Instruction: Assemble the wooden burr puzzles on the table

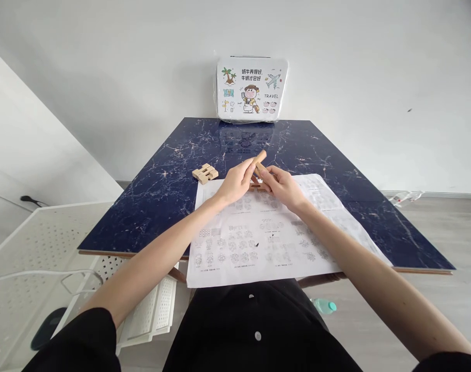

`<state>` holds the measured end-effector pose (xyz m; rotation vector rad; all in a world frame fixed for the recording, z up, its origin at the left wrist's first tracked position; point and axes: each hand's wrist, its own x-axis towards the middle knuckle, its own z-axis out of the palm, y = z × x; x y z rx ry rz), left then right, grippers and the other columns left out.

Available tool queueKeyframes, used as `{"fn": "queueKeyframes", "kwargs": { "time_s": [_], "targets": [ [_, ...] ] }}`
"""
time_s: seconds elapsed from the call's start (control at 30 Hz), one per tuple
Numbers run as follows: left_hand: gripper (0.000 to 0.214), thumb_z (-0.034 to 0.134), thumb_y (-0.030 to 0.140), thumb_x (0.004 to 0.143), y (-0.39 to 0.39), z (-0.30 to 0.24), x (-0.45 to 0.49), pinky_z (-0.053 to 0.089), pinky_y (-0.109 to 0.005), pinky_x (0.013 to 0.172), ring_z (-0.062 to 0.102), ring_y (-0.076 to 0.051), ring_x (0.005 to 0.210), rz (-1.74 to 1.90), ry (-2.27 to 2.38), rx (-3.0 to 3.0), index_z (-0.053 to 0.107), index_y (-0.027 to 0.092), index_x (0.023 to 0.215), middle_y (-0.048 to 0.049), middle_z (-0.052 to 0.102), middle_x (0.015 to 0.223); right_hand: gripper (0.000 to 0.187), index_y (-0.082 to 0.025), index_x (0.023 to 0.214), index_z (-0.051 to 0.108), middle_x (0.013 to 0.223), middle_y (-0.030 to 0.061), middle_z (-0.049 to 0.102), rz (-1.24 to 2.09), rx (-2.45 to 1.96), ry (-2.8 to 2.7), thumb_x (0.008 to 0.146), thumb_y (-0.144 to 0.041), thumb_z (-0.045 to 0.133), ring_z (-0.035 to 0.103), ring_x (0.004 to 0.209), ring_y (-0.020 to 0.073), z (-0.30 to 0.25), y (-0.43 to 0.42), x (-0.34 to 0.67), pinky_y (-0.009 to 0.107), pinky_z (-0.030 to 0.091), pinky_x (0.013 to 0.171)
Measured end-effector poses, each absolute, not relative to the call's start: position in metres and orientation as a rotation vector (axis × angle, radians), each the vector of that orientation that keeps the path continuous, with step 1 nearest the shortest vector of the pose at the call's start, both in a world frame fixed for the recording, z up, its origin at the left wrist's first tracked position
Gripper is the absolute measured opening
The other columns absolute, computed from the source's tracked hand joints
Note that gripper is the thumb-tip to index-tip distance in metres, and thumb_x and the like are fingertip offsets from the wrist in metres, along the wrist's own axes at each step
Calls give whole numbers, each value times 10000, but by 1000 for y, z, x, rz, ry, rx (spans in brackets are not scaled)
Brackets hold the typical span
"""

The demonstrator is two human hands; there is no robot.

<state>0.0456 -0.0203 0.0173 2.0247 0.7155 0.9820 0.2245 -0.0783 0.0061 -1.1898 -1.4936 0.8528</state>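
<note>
Above the far edge of a printed instruction sheet (254, 253), my two hands meet around notched wooden puzzle pieces. My left hand (237, 181) is closed on a wooden puzzle piece (261, 156) whose end sticks out past the fingers, up and to the right. My right hand (285, 187) pinches the wood from the other side, thumb on top. Some reddish-brown wood shows between and below the fingers; whether it is a separate piece I cannot tell. Left of the hands, an assembled pale wooden block puzzle (205, 173) lies on the table, touching or close to the paper.
The dark blue marbled table (161, 206) reaches to the wall. A white cartoon-printed case (253, 90) leans there at the back. White perforated shelving (37, 248) with a cable stands at the left. A bottle (324, 306) is on the floor at the right.
</note>
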Motion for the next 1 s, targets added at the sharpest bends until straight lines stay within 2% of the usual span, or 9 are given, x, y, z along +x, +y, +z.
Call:
{"fn": "queueKeyframes", "kwargs": {
  "time_s": [0.17,0.33,0.43,0.57,0.77,0.9,1.0],
  "targets": [
    [439,451,345,1150,-20,16,45,548,-300,750,716,-203,811,981,646,2037,622,239,1540,-139,783,1125,581,-264,836,539,620,-39,476,848,-1157,-1491,955,-829,600,348,526,123,4,-78,224,338,309,530],
    [410,532,312,1118,-26,13,50,559,-294,768,718,-196,866,959,627,2005,625,239,1510,-138,758,1277,582,-263,854,549,612,-43,460,788,-1187,-1506,953,-835,591,386,541,135,-1,-76,225,334,330,542],
    [388,497,366,1141,-27,14,51,546,-283,727,715,-173,789,952,651,1941,632,219,1473,-126,780,1160,583,-267,858,534,609,-57,427,838,-1122,-1487,943,-839,601,356,526,126,-1,-76,223,330,317,527],
    [352,509,456,1140,-24,21,50,497,-256,619,664,-117,634,969,721,1797,703,211,1302,-86,774,1032,574,-271,896,531,630,-56,438,885,-1087,-1480,944,-839,600,351,529,123,3,-77,218,329,314,517],
    [216,687,380,1060,-19,25,53,478,-234,629,610,-83,671,1020,700,1454,782,195,1118,-43,737,923,577,-269,872,498,676,-51,460,943,-1038,-1472,934,-826,633,349,534,108,6,-78,216,324,293,517],
    [178,673,324,1067,-17,26,53,486,-241,665,574,-81,681,1060,651,1341,777,180,1071,-30,701,866,557,-268,871,493,736,-29,497,1022,-1030,-1507,953,-801,633,363,546,106,8,-80,218,323,286,517],
    [184,673,351,1069,-17,26,51,482,-251,659,562,-83,670,1041,655,1347,769,194,1074,-30,690,879,550,-276,874,477,727,-38,452,1013,-1026,-1523,967,-803,600,340,545,111,8,-81,218,324,284,511]
  ]
}}
